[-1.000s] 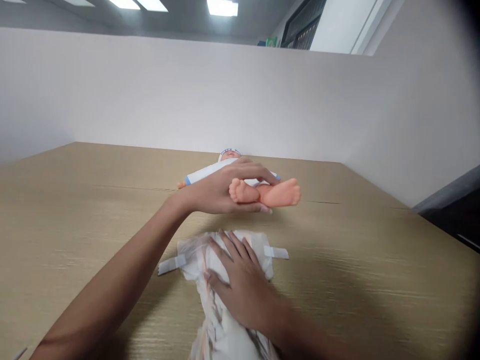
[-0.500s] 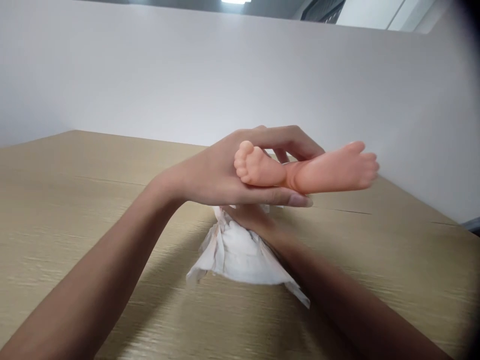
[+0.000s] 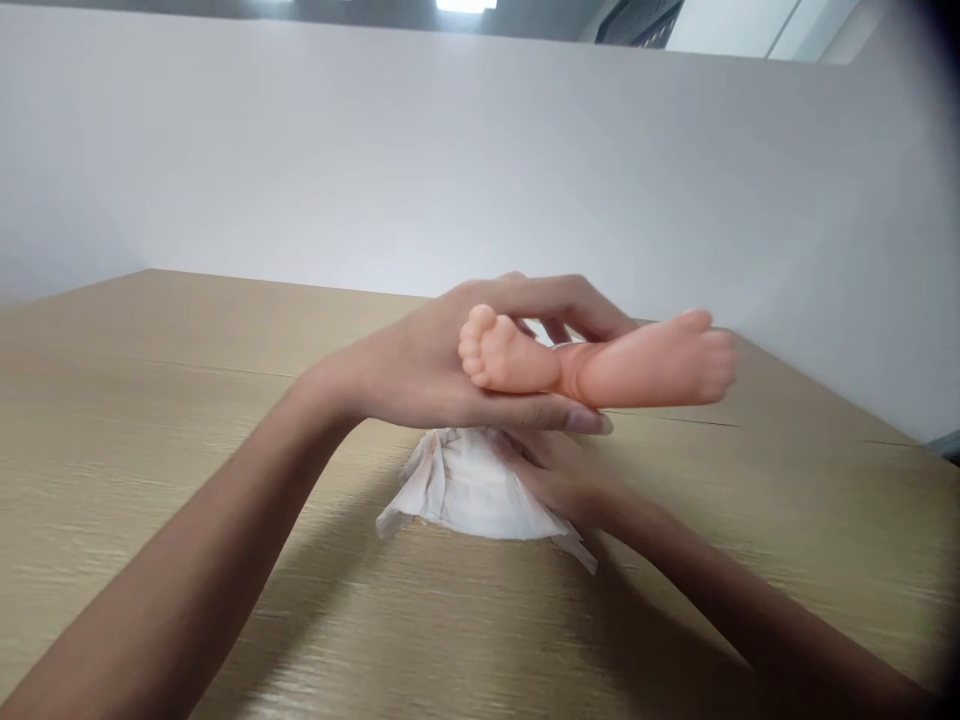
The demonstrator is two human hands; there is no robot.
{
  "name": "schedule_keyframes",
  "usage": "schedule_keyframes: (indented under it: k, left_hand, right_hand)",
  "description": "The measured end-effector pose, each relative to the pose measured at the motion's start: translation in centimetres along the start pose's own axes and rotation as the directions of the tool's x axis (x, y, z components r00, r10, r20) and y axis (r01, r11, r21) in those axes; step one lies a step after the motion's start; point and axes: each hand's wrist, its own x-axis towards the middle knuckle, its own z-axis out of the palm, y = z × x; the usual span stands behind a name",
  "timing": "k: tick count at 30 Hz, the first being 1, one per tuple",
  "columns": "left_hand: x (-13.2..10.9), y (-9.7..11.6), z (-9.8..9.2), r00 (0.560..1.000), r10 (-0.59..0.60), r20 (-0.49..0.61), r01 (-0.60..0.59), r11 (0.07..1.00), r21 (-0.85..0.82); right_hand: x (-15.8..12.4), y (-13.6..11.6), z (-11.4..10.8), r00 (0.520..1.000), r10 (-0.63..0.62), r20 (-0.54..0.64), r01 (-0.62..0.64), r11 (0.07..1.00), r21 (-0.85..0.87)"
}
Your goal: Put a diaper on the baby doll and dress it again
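My left hand (image 3: 442, 360) is wrapped around the ankles of a baby doll (image 3: 645, 365), lifting its legs above the table. The two small feet point left and right, and the rest of the doll is hidden behind my hand. Beneath the raised legs, a white diaper (image 3: 480, 495) lies on the table with its near edge spread and its side flaps crumpled. My right hand (image 3: 562, 470) is at the diaper's right side, its thumb against the material. The other fingers of that hand are partly hidden under the left hand.
The wood-grain table (image 3: 165, 420) runs back to a pale wall panel (image 3: 337, 160). Dark seams cross the tabletop at the right. A ceiling light (image 3: 465, 5) shows above the panel.
My right hand has shifted, and more of it shows beside the diaper. The diaper's near edge has slid away from me. The left hand still holds the doll's ankles, slightly lower in view.
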Motion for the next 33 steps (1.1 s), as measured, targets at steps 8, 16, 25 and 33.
schedule_keyframes:
  k: [8,16,25,33]
  left_hand:
    - [-1.5,-0.3,3.6,0.989,-0.131,0.072,0.135,0.989,-0.055]
    - [-6.2,1.3,4.1,0.951,-0.301,0.075,0.289,0.947,0.144]
    - [-14.5,-1.0,2.8,0.946,-0.301,0.121,0.259,0.925,0.277]
    - [-17.0,-2.2,5.1,0.902,-0.394,0.176,0.341,0.901,0.267]
  right_hand:
    - [-6.4,-2.9,-2.9,0.894,0.108,-0.435,-0.07,0.992,0.102]
    - [-5.6,-3.8,-5.6,0.983,-0.134,-0.125,0.151,0.979,0.137]
    - [-8.5,0.8,-5.2,0.932,-0.351,0.094,0.362,0.917,-0.166]
    - [-9.3,1.3,-5.0,0.964,-0.22,0.152,0.224,0.975,-0.008]
